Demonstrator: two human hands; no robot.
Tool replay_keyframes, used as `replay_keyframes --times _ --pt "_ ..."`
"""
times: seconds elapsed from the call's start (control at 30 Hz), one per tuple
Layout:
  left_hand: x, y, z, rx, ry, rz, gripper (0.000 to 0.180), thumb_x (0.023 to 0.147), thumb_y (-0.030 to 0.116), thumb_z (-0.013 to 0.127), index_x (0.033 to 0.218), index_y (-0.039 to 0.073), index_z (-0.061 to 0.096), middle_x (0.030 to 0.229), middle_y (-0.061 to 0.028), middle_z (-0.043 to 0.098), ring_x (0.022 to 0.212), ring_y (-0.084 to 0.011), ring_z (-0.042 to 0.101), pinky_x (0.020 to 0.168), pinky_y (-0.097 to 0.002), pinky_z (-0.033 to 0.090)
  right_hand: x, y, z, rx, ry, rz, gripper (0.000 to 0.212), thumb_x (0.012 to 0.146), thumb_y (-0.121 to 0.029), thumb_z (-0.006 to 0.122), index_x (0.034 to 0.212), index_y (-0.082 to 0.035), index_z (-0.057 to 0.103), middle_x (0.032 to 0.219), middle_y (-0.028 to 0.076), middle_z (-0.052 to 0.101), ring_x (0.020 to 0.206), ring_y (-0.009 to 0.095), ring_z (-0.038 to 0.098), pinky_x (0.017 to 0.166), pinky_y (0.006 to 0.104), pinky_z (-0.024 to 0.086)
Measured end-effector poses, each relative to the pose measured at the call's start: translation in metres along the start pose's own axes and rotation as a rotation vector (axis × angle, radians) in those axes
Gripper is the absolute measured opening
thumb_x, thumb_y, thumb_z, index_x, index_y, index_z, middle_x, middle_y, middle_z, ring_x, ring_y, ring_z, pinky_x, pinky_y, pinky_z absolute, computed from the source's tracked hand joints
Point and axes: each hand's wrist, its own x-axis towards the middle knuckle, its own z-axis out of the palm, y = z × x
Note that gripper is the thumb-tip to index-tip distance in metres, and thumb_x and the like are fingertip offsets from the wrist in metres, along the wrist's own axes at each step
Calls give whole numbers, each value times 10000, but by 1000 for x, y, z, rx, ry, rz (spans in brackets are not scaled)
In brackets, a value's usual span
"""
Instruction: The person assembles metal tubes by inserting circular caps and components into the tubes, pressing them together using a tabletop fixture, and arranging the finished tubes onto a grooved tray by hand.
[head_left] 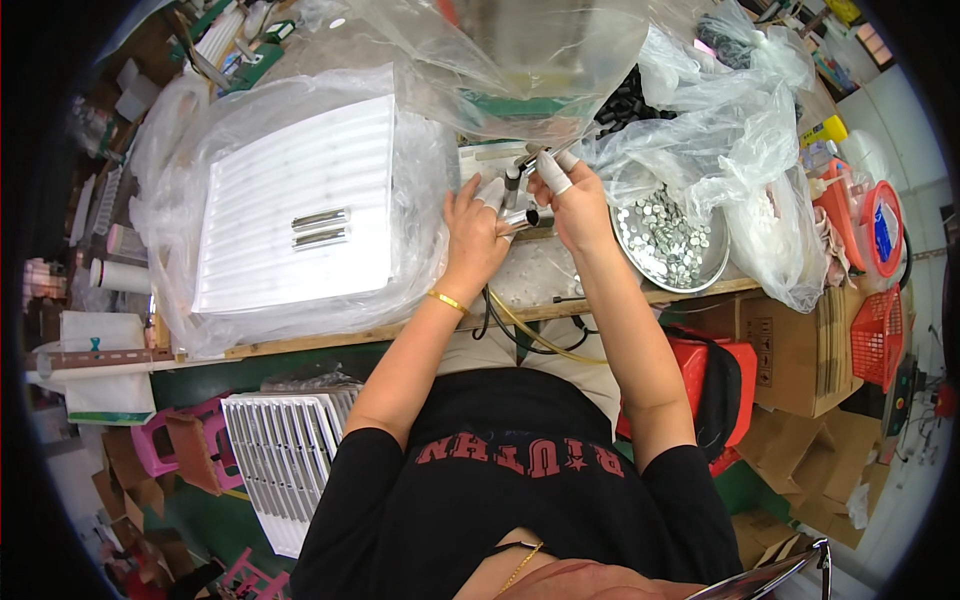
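Note:
My left hand point(474, 240) is at the table's near edge, its fingers around a short silver tube point(517, 221) that meets a dark round end piece point(545, 216). Pale covers sit on some of my fingertips. To its right, my right hand point(573, 205) is raised, thumb and fingers closed on a slim shiny metal tube point(562, 148). Between the hands stands a small black-and-silver upright part point(512, 183); my fingers hide some of it. A white ridged tray point(300, 205) lies at left on clear plastic, carrying two silver tubes point(321, 228).
A round metal pan point(640, 262) of small silvery pieces stands right of my right hand. Behind it lie clear plastic bags point(745, 140) and black parts point(632, 105). Cardboard boxes point(790, 350) and a red basket point(877, 335) are at right. Below left are stacked filled trays point(285, 450).

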Motion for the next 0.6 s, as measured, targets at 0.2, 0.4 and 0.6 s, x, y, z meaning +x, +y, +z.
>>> replay_keyframes --times 0.2,0.4,0.6 --pt "-1 5 -1 17 -27 36 138 624 47 674 615 -15 551 813 -189 559 1213 -377 420 1004 -622 216 -18 0 9 -337 5 -395 236 828 -144 678 1003 2 615 804 -4 613 663 58 543 563 206 406" --pt "-2 1 3 46 21 61 125 619 33 667 598 -5 550 811 -184 565 1221 -370 419 1008 -622 219 -13 -32 16 -1150 -93 -602 194 743 -128 687 870 7 633 734 133 602 659 289 582 585 371 454" --pt "-8 6 -12 89 -59 34 301 631 16 649 917 -73 610 1024 -240 564 1267 -384 364 1007 -639 209 -12 -22 7 -1385 -204 -372 225 735 -193 694 710 5 589 708 169 584 703 366 572 629 448 444"
